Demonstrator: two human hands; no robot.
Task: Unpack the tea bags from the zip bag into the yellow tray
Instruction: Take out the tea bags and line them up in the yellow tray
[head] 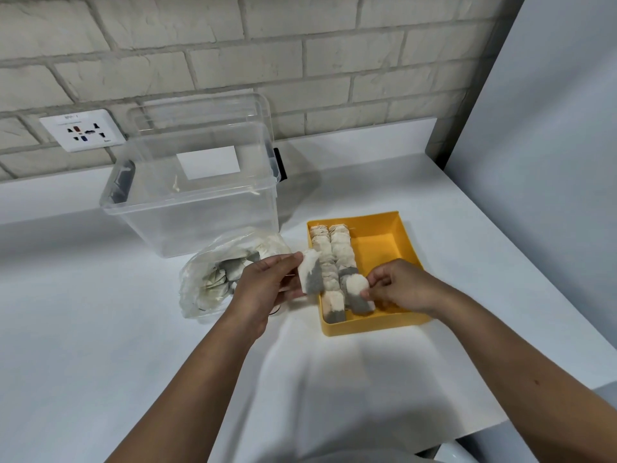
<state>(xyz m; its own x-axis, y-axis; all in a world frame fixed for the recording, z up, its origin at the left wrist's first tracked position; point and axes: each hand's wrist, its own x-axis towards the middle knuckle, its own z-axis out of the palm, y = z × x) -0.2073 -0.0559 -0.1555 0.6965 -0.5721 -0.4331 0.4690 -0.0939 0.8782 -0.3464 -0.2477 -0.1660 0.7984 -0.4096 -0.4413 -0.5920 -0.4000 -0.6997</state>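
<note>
The left hand (pixel 267 284) pinches a flat white paper tea bag (pixel 310 273), dark with leaf at its lower end, between thumb and curled fingers (pixel 287 261). It holds the bag upright just off the left rim of the shallow yellow plastic tray (pixel 384 240). The right hand (pixel 402 287) reaches into the tray's near end, gripping a second, crumpled tea bag (pixel 356 285); whether that bag touches the ones under it is hard to tell. Left of the right fingers, two rows of tea bags (pixel 329 255) lie overlapped along the tray's left side; beyond those fingers the tray floor shows bare yellow. Left of the left fingers, the crumpled clear zip bag (pixel 207 285) lies on the white bench (pixel 100 329) with more tea bags inside. Farther beyond stands a clear plastic storage box (pixel 190 202).
</note>
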